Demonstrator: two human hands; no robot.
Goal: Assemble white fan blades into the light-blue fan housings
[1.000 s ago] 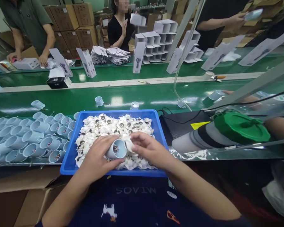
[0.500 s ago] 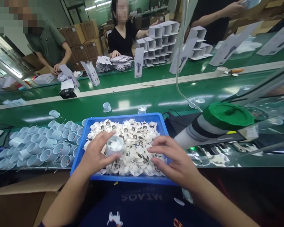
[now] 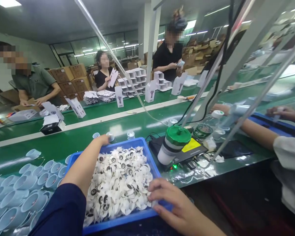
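My left hand (image 3: pixel 103 140) reaches past the far rim of the blue tray (image 3: pixel 144 148) and grips a small light-blue plastic cup (image 3: pixel 110 136) at the green belt. Its fingertips are partly hidden. White fan blades (image 3: pixel 123 177) with dark round hubs fill the tray. Over the tray's near right corner hovers my right hand (image 3: pixel 173 203), open with fingers bent and apart, close to the blades. Two similar cups stand on the belt, one (image 3: pixel 95 135) left of the gripped one and another (image 3: pixel 130 135) to its right.
Many light-blue cups (image 3: pixel 27 183) lie piled left of the tray. A green-lidded container (image 3: pixel 177 141) stands to the right beside a black device. Several people work across the belt near white boxes (image 3: pixel 135 82); a co-worker's arm (image 3: pixel 258 129) reaches in at right.
My left hand has carried the cup from above the tray forward to the belt. The right hand remains near the tray's right side. The head view has tilted up and shifted right.
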